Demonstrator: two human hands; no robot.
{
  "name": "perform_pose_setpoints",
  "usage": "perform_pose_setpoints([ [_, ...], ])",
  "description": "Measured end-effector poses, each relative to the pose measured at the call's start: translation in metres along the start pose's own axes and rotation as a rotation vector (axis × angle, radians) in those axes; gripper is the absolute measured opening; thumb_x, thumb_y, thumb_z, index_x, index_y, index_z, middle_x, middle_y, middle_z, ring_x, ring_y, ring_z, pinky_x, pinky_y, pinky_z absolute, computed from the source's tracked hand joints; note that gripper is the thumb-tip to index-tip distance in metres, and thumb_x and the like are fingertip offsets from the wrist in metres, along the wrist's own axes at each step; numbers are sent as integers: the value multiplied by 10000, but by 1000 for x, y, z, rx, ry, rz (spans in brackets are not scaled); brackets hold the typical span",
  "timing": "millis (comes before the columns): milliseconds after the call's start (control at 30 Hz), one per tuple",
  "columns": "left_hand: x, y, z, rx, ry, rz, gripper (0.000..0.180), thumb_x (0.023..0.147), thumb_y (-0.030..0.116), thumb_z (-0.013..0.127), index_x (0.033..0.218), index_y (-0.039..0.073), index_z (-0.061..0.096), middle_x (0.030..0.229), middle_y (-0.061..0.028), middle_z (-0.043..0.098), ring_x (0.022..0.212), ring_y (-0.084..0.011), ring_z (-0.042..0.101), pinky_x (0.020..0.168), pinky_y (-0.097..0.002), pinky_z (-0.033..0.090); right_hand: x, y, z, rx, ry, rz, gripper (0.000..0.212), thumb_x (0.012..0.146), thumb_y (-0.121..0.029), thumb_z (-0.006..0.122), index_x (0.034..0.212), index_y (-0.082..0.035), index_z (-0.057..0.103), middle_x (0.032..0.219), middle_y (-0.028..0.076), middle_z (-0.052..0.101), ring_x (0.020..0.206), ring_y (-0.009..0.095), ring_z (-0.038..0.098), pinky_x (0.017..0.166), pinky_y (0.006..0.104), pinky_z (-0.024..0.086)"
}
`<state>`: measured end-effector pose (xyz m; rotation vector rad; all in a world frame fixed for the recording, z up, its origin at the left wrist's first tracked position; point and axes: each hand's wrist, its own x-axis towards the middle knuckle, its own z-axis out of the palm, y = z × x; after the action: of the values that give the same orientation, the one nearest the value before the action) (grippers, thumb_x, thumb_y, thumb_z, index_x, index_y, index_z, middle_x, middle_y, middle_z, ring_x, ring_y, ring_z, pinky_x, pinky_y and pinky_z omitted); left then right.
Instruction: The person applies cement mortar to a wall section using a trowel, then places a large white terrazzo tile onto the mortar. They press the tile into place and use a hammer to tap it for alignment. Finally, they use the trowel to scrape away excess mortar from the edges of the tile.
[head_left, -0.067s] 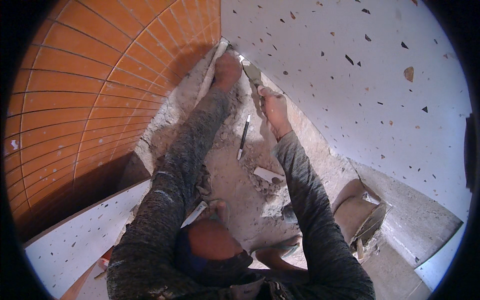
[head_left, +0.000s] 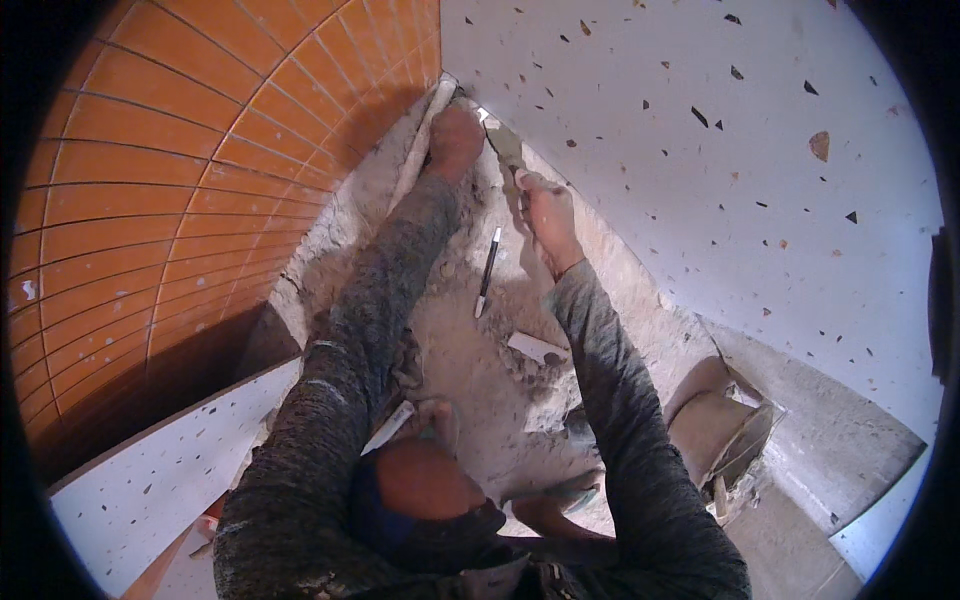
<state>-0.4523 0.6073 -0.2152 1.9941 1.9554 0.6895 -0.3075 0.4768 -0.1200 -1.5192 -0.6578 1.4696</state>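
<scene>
In the far corner, my left hand [head_left: 456, 140] reaches down to the rough ground between the orange tiled wall and the white speckled panel. Its back faces up and its fingers are hidden, so whatever they touch does not show. Close to its right, my right hand [head_left: 550, 213] is closed round the handle of a small trowel [head_left: 507, 148]. The trowel's greyish blade points away along the foot of the speckled panel [head_left: 690, 150], close to a bright gap at its lower edge. A black and white pen-like marker [head_left: 488, 272] lies on the dusty ground between my forearms.
Orange tiles [head_left: 200, 190] rise on the left. A white broken piece [head_left: 538, 348] lies among rubble. At the right stands a dusty, bucket-like round container [head_left: 712, 435]. A speckled slab [head_left: 170, 440] rests at lower left; my bent knee [head_left: 425, 478] is below.
</scene>
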Motion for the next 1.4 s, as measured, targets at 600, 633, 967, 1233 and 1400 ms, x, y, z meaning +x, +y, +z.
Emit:
perform_pose_setpoints([
  [600,-209,57,-139,199,-246,433,155,797,175,574,873,68,656,868,-122,600,1011,-314,559,945,-470,411,-3,-1,2,-142,81,63,215,865,-243,640,767,-53,657,612,-24,516,511,91,447,475,267,348],
  [633,-227,63,-132,111,-317,663,165,806,163,562,894,63,659,934,-133,604,1032,-327,555,944,-473,421,-1,2,-1,-109,61,70,214,865,-246,640,771,-54,656,612,-22,514,514,93,447,478,269,351],
  [967,-269,52,-87,-102,-684,600,273,832,210,588,1039,47,657,1067,-160,628,1077,-316,569,932,-472,445,7,7,-2,-79,16,68,254,844,-272,655,767,-31,670,623,-11,543,510,93,443,474,274,328],
  [1233,-113,-34,-102,38,-182,154,233,915,292,556,1014,107,658,882,-170,665,865,-355,644,740,-473,488,4,0,2,-104,33,85,272,832,-287,668,782,-20,672,639,1,560,535,100,468,506,271,340],
  [1400,-51,-28,-56,53,-165,15,229,905,281,576,1012,97,661,926,-164,675,844,-347,651,754,-456,499,7,2,-1,-149,36,96,263,849,-284,662,790,-28,672,657,-16,572,529,89,470,497,263,345],
])
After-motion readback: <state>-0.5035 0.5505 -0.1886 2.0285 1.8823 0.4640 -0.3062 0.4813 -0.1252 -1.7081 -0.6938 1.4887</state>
